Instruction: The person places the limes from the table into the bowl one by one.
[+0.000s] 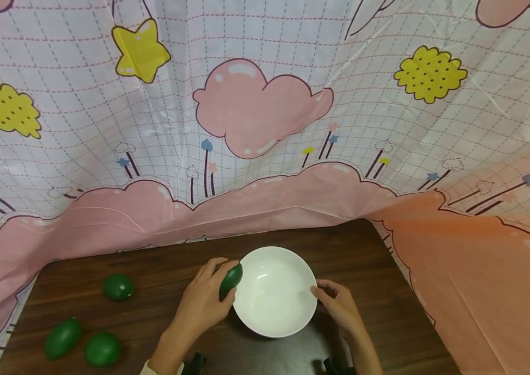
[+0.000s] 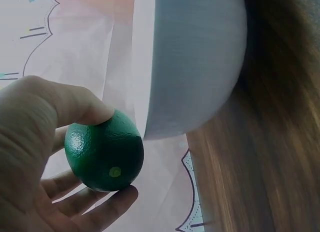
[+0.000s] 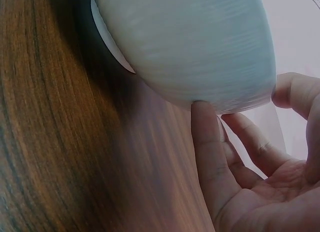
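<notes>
We see a dark-brown wood-grain table [image 1: 161, 286]; on it a round, glossy white bowl [image 1: 274, 294], gripped at its right by the right hand [image 1: 341, 307]; the left hand [image 1: 205, 298] pinches a smooth dark-green oval fruit [image 1: 232, 277] — just beside the bowl's left rim.

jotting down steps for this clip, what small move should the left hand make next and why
Probably ease the left hand slightly right, bringing its green fruit over the white bowl: the fruit is at the bowl's left edge, and the right hand holds the opposite side.
</notes>
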`<state>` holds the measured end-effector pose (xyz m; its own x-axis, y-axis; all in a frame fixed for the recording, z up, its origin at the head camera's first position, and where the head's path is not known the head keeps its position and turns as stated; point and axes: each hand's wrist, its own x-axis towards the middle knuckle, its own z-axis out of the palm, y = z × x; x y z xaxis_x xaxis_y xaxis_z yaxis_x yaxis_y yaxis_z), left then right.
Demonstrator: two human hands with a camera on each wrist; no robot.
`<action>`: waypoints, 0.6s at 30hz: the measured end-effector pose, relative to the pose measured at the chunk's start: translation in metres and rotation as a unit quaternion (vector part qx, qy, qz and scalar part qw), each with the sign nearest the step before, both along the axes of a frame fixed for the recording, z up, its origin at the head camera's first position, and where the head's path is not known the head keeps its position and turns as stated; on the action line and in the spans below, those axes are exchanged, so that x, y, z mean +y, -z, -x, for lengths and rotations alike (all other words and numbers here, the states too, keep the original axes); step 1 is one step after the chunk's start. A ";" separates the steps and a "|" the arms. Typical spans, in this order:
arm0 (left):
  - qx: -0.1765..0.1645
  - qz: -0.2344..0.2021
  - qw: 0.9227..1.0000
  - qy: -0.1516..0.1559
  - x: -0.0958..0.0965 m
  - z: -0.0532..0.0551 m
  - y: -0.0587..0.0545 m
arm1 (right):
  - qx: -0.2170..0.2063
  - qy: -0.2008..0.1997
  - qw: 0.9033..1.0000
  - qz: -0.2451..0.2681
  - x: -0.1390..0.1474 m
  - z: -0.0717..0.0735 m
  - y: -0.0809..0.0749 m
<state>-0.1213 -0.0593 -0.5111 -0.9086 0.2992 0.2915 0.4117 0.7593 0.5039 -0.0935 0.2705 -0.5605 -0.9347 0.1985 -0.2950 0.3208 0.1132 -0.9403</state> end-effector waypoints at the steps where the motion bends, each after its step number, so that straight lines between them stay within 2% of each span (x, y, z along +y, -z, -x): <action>1: 0.000 0.001 1.000 0.002 0.001 0.001 -0.001 | 0.000 0.001 1.000 0.000 0.000 0.000 0.000; 9: 0.000 0.006 1.000 0.022 0.009 0.003 -0.004 | -0.003 -0.002 1.000 0.005 -0.002 0.001 0.001; 18: 0.011 0.016 0.999 0.046 0.019 0.006 -0.002 | -0.007 0.009 1.000 -0.001 -0.001 0.000 0.001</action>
